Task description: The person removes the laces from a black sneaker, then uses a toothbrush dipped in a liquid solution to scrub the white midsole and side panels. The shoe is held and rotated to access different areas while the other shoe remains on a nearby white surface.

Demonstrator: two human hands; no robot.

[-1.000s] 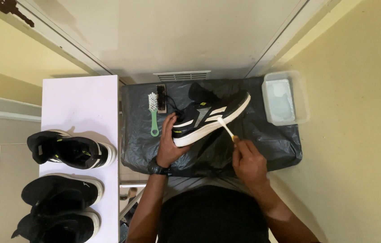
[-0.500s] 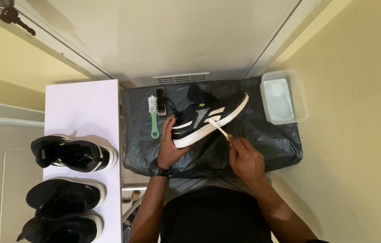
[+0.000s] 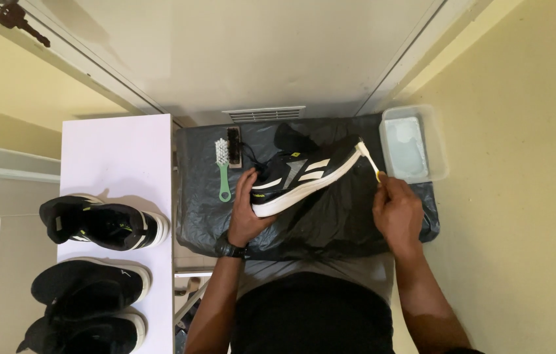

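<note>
brushing moved to sneaker [image 3: 304, 176] toe

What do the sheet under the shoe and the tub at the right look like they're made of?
The black sheet looks like thin plastic film: glossy, wrinkled, with soft highlights along its creases. The tub looks like translucent rigid plastic, since the floor shows faintly through its walls; its contents are pale and unclear. The left hand holds the black shoe over the sheet.

Black plastic sheet [image 3: 330, 226] – green brush [image 3: 223, 164], clear tub [image 3: 438, 154] on it.
</note>
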